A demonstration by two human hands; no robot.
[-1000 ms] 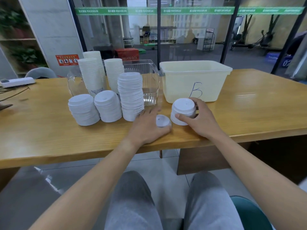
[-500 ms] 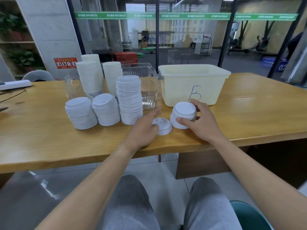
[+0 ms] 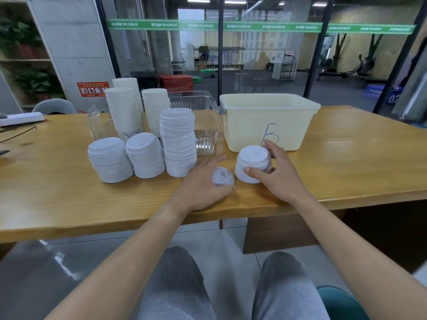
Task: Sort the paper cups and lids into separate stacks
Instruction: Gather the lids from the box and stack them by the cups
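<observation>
I am watching my left hand (image 3: 203, 181) closing thumb and fingers around the single lid (image 3: 223, 177) on the table (image 3: 57, 181); half a second ago that lid was lying just clear of the fingertips. Beside that grip, my right hand (image 3: 275, 174) is still curling round the short lid stack (image 3: 253, 163), thumb in front and fingers behind. I am judging the loose lid is about to join a stack, with the three taller lid stacks (image 3: 179, 144) just outside my left knuckles.
</observation>
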